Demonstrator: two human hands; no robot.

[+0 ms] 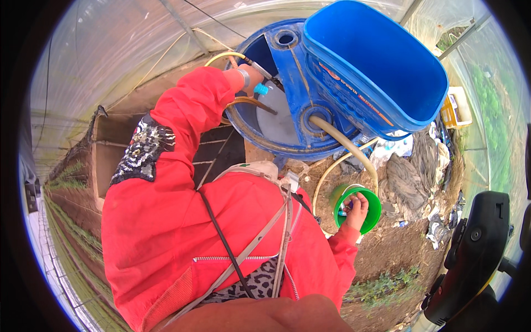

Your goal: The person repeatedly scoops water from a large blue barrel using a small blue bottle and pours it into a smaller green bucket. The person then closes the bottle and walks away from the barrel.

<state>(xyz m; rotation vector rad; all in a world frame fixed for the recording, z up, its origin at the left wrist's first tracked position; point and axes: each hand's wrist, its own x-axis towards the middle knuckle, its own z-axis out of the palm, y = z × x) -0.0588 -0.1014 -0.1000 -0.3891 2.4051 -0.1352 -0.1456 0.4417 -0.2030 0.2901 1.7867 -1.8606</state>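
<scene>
My left hand (251,81) is over the open part of a large blue plastic barrel (249,135), its fingers closed round a small teal plastic piece (261,89). A yellow hose (222,55) with a metal fitting (261,69) runs beside this hand; whether the fingers touch it, I cannot tell. Pale grey liquid (276,124) lies in the barrel, and a brown ribbed hose (265,107) dips into it. Lower right, my right hand (357,211) reaches into a small green bucket (375,209), fingertips on a small purple thing (351,204). Small teal and white items (342,212) lie beside it.
A big blue square bucket (369,62) stands tilted on the barrel's lid. A thick beige hose (352,147) leads from the lid towards the green bucket. Crumpled plastic sheeting (404,184) and a yellow box (455,108) lie at the right. Translucent film walls surround the place.
</scene>
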